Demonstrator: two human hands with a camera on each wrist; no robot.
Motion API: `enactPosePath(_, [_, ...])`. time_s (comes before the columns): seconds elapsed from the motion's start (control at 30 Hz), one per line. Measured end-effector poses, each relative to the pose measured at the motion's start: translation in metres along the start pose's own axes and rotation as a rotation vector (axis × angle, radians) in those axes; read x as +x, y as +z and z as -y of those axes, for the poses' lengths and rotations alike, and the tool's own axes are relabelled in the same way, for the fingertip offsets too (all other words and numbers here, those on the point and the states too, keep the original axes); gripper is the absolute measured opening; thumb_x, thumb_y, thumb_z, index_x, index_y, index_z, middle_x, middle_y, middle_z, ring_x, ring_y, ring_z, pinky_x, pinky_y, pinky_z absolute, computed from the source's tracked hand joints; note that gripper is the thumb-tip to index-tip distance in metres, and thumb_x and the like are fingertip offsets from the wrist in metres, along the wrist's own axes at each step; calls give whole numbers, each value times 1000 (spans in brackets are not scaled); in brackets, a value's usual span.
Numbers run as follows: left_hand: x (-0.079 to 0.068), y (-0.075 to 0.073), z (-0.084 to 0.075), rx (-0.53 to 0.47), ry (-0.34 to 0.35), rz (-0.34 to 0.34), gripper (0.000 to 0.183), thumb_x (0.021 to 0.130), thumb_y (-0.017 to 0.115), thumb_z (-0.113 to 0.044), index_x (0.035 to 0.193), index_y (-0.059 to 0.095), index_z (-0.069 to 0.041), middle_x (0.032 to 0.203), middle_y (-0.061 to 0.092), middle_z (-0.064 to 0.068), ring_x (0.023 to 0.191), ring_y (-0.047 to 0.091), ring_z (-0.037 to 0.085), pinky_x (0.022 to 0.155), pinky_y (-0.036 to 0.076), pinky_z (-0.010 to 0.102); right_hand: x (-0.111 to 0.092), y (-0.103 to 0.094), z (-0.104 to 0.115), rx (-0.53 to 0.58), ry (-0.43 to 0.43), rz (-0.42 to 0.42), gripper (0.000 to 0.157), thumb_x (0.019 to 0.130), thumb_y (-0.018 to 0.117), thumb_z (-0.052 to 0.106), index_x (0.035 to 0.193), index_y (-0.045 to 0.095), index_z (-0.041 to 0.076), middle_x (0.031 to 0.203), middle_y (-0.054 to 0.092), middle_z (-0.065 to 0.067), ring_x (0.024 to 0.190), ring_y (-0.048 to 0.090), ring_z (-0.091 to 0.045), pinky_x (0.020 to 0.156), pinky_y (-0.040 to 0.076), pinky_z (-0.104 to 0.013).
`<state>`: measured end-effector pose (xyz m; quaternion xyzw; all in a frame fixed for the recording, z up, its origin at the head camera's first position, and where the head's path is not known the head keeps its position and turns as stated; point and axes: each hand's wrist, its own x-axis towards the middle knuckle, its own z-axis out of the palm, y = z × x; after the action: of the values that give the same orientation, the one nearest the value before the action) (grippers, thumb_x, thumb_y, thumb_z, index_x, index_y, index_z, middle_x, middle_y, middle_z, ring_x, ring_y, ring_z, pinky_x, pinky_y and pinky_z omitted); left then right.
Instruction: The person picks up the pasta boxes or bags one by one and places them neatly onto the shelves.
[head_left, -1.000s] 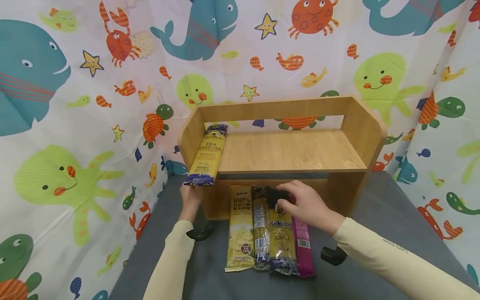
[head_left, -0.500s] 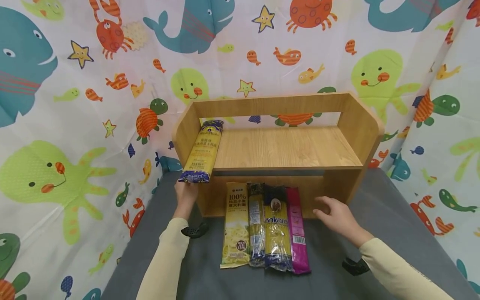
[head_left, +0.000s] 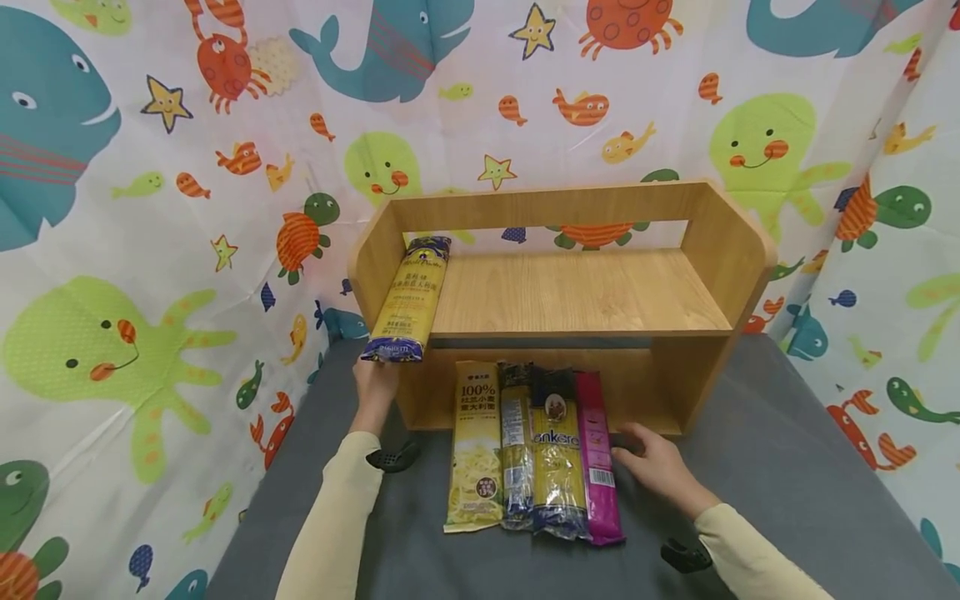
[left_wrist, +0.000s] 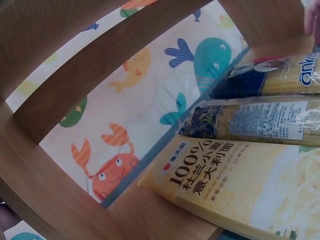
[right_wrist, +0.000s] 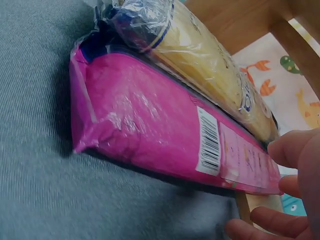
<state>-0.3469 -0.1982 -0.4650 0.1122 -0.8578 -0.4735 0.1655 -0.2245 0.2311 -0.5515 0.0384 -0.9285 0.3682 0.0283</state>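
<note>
Left hand point(head_left: 375, 393) at left side of shelf point(head_left: 585, 292), just under near end of spaghetti packet point(head_left: 408, 304); fingers hidden, grip can't be told. Pink packet point(head_left: 601, 500) on worktop point(head_left: 450, 575), long axis running toward shelf. Right hand point(head_left: 662, 468) nearer, just right of it, fingers apart, empty

I have the left arm point(head_left: 326, 533), in a cream fabric sleeve, stretched far forward beside the left edge of the grey cloth-topped worktop point(head_left: 450, 575). The left wrist point(head_left: 366, 425) is nearly straight, and the left hand point(head_left: 375, 390) points forward, its fingertips hidden from me. The right arm point(head_left: 750, 554), in matching cream fabric, slants inward, away from the worktop's right edge. There I see the right hand point(head_left: 660, 468) relaxed, its fingers point(right_wrist: 280, 220) slightly bent and spread apart.
</note>
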Motion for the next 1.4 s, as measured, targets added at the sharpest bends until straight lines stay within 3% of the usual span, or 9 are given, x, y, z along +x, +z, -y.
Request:
enactPosePath(0.3, [1, 0, -1, -15, -14, 19, 46, 105, 48, -38, 134, 60, -5, 98, 60, 15, 80, 53, 25, 61, 40, 31, 4, 13, -2, 34, 40, -4, 45, 90, 71, 22, 129, 62, 0, 113, 73, -24, 99, 72, -36, 84, 56, -48])
enactPosePath(0.53, [2, 1, -2, 5, -19, 14, 46, 105, 47, -38, 136, 59, -6, 105, 62, 17, 87, 54, 28, 65, 40, 33, 5, 22, 1, 90, 61, 49, 54, 85, 78, 25, 130, 61, 1, 122, 70, -24, 112, 67, -38, 93, 54, -51])
enactPosePath(0.87, [2, 3, -4, -12, -27, 6, 46, 105, 48, -40, 134, 61, -6, 100, 61, 15, 81, 53, 26, 62, 40, 32, 12, 27, 3, 144, 83, 90, 70, 74, 86, 17, 135, 58, -2, 122, 66, -25, 108, 63, -34, 89, 52, -44])
enactPosePath(1.1, [1, 1, -4, -24, -43, 19, 51, 104, 46, -47, 133, 60, -7, 92, 56, 11, 75, 50, 23, 59, 39, 32, 17, 31, 12, 179, 150, 131, 77, 74, 88, 15, 140, 53, 0, 130, 61, -28, 113, 61, -37, 94, 52, -55])
enactPosePath(1.4, [-1, 1, -2, -22, -50, 18, 50, 104, 46, -46, 133, 60, -7, 89, 54, 10, 70, 50, 21, 55, 38, 30, 20, 36, 21, 199, 163, 138, 83, 67, 86, 5, 142, 50, 0, 123, 63, -29, 105, 62, -34, 86, 54, -48])
